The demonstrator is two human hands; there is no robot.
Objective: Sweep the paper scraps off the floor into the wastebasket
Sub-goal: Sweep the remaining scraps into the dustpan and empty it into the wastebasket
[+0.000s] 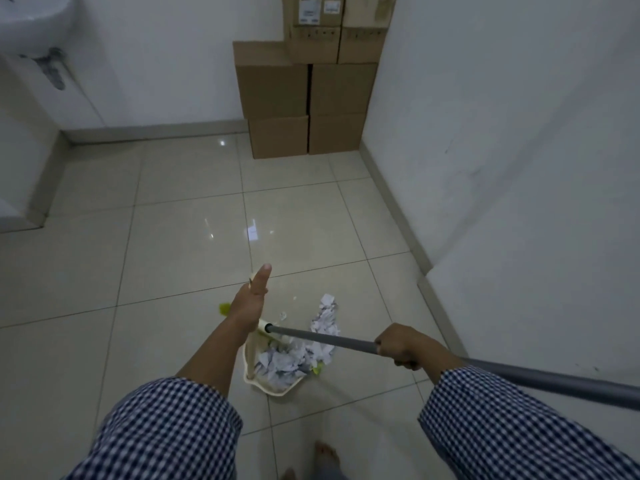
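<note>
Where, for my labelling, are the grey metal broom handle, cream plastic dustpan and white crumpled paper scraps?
grey metal broom handle (325, 338), head view, bare mid-shaft.
cream plastic dustpan (275, 392), head view, near rim.
white crumpled paper scraps (325, 318), head view, floor pile.

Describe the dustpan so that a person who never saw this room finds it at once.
Start at the stacked cardboard boxes in the far corner and come toward the camera across the tiled floor. Below the grey broom pole lies the dustpan, full of crumpled paper scraps. It alone is cream-coloured, with a raised rim.
</note>
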